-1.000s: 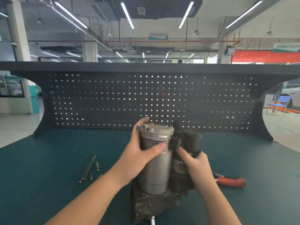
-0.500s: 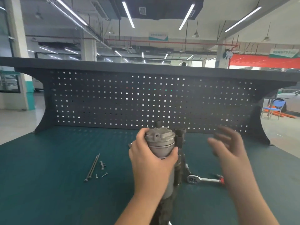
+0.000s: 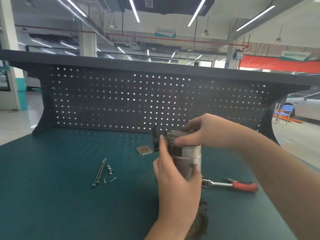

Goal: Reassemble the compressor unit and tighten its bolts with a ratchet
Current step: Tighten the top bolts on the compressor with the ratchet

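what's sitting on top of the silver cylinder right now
A grey metal cap sits on the silver cylinder; the right hand covers most of it, hiding its top face and bolt holes.

A dark perforated metal pegboard back panel stands at twelve o'clock above the dark green bench mat, with a blue folding chair and white car at two o'clock.
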`<state>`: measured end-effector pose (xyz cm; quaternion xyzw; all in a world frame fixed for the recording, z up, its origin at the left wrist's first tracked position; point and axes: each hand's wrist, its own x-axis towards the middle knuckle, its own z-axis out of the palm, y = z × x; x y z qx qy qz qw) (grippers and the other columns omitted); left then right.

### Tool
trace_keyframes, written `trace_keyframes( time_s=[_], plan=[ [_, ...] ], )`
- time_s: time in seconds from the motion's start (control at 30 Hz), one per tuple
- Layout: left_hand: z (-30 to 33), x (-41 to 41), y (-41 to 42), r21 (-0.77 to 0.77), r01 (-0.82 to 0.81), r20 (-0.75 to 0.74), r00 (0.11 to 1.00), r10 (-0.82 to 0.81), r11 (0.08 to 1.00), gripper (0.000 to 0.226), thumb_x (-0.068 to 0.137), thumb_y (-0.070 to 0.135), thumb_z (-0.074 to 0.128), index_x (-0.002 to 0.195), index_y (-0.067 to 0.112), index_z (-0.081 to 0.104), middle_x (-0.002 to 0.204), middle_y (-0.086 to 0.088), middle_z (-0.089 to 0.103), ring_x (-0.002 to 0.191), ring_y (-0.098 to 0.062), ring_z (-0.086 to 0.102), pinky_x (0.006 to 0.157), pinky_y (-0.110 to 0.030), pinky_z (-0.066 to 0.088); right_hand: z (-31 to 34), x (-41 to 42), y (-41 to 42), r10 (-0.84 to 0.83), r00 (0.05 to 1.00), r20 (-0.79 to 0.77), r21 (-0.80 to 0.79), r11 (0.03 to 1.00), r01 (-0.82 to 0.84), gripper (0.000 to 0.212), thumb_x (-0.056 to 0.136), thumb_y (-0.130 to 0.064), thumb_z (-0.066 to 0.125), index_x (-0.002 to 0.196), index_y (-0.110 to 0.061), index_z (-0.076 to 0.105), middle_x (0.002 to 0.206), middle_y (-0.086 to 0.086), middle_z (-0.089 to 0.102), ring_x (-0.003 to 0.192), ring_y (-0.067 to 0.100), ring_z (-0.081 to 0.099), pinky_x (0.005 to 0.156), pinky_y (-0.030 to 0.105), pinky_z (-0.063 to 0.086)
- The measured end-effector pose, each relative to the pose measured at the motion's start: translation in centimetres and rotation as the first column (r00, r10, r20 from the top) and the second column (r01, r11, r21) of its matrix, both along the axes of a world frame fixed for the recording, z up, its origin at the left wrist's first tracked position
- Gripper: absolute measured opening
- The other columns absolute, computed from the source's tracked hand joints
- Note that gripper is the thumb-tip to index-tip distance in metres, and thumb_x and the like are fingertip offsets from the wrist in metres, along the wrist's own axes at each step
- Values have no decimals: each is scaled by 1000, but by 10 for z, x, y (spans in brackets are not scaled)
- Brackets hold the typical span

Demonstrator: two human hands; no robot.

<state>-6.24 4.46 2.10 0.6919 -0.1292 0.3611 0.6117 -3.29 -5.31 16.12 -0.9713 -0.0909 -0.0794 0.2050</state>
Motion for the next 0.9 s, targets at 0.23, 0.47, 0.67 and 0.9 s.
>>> trace_keyframes(
  time_s=[0.23, 0.47, 0.67, 0.9],
  plan=[
    [17, 39, 53, 433, -99, -79, 986, 147, 896, 127, 42, 91, 54, 150, 45, 2, 154, 15, 9, 143, -9, 5, 116, -42, 13, -2, 21, -18, 141, 988, -61, 138, 982, -131, 61, 63, -56, 80, 117, -32, 66, 102, -25, 65, 85, -14, 59, 55, -2, 41],
    [0, 44, 42, 272, 268, -149, 961, -234, 924, 90, 46, 74, 77, 125, 63, 35, 140, 43, -25, 112, 43, 2, 94, -6, 22, 0, 21, -32, 301, 944, -137, 200, 942, -271, 55, 68, -44, 81, 120, -31, 66, 103, -23, 70, 89, -12, 63, 63, -3, 41],
    [-7, 33, 34, 255, 233, -51, 973, -227, 939, 93, 44, 72, 78, 126, 51, 41, 148, 30, -26, 123, 34, 13, 92, 10, 19, 21, 12, -35, 418, 834, -359, 124, 907, -402, 61, 68, -32, 77, 125, -36, 57, 121, -24, 63, 112, -2, 59, 94, 16, 48],
    [-18, 20, 23, 183, 122, 72, 988, -138, 975, 91, 48, 69, 79, 129, 38, 48, 155, 19, -22, 138, 19, 14, 111, -5, 19, 46, 8, -2, 216, 829, -516, -156, 928, -339, 72, 51, -68, 82, 113, -42, 55, 95, -14, 69, 74, 4, 69, 68, 28, 57]
  ],
)
